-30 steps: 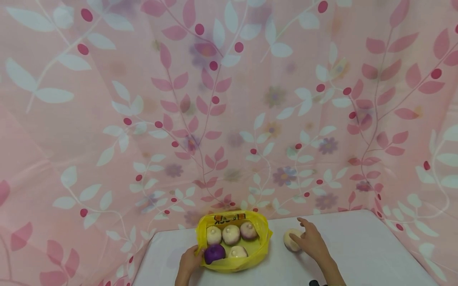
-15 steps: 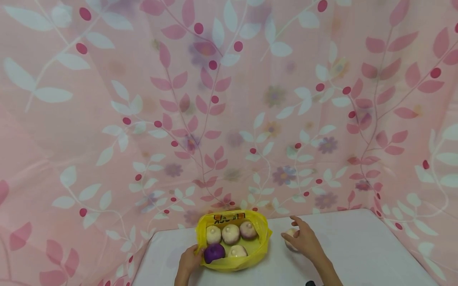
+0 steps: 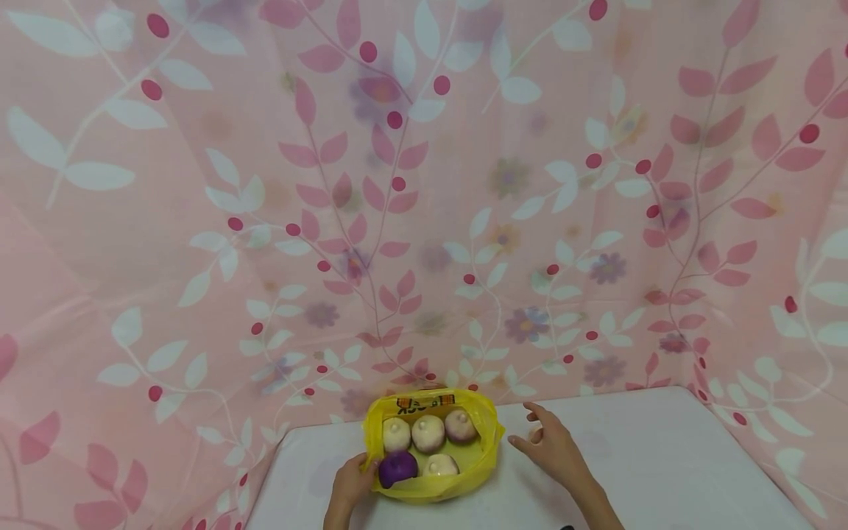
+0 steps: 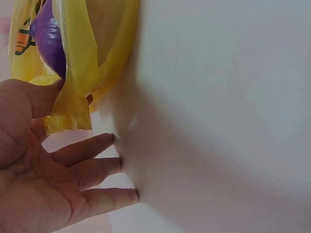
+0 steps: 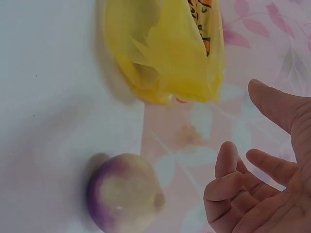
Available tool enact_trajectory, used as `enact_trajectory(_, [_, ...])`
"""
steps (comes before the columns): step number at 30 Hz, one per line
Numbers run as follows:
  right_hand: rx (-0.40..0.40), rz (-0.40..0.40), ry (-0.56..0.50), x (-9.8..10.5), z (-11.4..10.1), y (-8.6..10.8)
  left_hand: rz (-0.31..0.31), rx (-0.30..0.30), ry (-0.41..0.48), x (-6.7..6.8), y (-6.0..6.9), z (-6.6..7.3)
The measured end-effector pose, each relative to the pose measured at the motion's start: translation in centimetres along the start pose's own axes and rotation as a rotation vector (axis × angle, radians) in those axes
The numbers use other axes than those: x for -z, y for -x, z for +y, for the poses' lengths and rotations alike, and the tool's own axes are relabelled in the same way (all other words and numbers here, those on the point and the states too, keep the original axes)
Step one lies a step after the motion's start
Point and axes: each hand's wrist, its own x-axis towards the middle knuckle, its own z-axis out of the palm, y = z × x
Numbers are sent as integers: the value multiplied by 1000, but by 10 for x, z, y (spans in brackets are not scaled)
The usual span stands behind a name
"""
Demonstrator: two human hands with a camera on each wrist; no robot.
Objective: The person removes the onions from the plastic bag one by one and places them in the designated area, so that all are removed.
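Observation:
A yellow plastic bag (image 3: 457, 486) lies with its mouth spread wide. Inside it are several white-and-purple turnips (image 3: 428, 433) and one deep purple round vegetable (image 3: 397, 468). My left hand (image 3: 352, 482) pinches the bag's left edge between thumb and index finger; its other fingers (image 4: 104, 201) extend toward the white surface. Right of the bag, my right hand (image 3: 556, 450) holds nothing, its fingers loosely bent and thumb apart. One more turnip (image 5: 129, 194) rests on the table in the right wrist view, apart from that hand; in the head view the hand largely hides it.
The white-covered table (image 3: 676, 456) extends to the right of my right hand. A pink leaf-patterned curtain (image 3: 424, 221) stands right behind the bag and along both sides of the table.
My right hand has shifted left toward the bag, away from round the loose turnip, which is now mostly hidden in the head view. The left hand and bag have stayed put.

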Motion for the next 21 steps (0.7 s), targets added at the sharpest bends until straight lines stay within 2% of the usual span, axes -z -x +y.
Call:
enact_trajectory(6, [4, 0, -13, -6, -6, 1, -1, -4, -3, 2, 1, 2])
enact_trajectory(21, [41, -46, -53, -24, -18, 5, -23, 33, 0, 2, 1, 2])
